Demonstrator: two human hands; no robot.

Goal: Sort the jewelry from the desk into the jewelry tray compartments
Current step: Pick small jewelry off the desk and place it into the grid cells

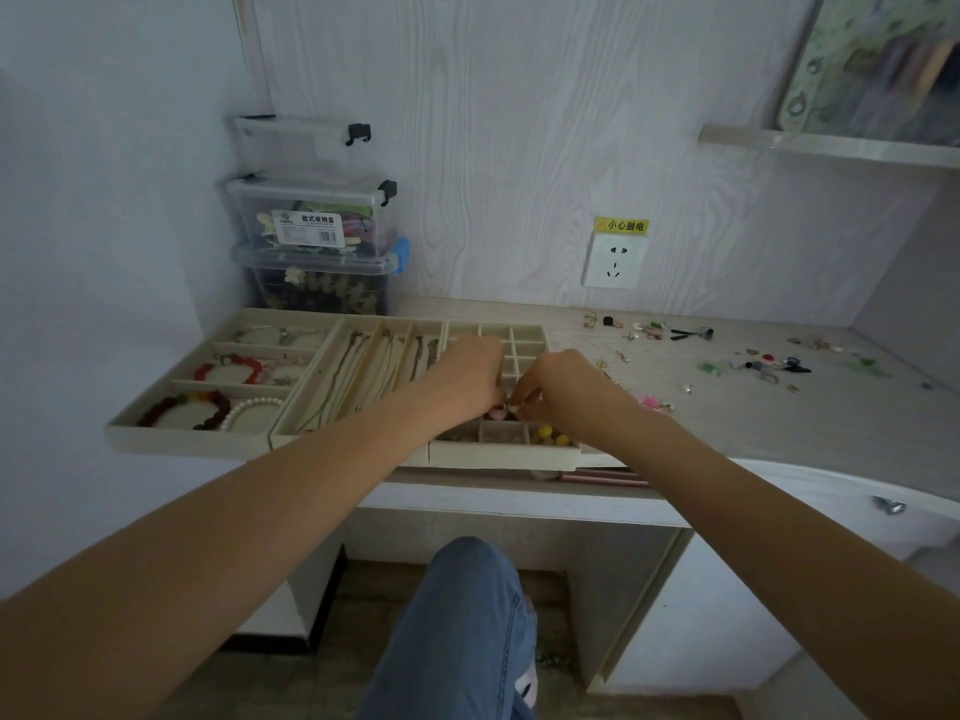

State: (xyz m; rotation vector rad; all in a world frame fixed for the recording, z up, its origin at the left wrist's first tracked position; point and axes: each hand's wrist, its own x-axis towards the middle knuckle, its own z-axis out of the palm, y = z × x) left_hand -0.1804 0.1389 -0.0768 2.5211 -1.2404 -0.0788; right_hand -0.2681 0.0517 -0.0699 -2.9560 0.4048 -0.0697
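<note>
A small pinkish piece of jewelry (497, 411) sits right between the two hands, above the small-square tray (524, 337) at the right end of the row of three cream trays. The left hand (467, 376) comes in from the lower left with its back turned up, fingers curled down and inward toward the piece; the right hand (563, 389) meets it from the other side, fingertips bunched together and pinching at the same spot. Whether both hands actually grip the piece or only one does is hard to tell, since the fingertips are crowded together. Both forearms stretch out long and nearly straight over the desk edge.

In the near squares of that tray lie yellow beads (545, 433). The middle tray (363, 366) holds thin chains laid lengthwise, and the left tray (208, 376) holds a red bracelet (234, 367), a dark bead bracelet (192, 407) and a white pearl bracelet (249, 410). More loose jewelry (753, 363) is scattered over the desk (779, 423) to the right, well apart from the trays. Clear storage boxes (311, 220) are stacked at the back left, and a wall socket (614, 262) sits above the desk
</note>
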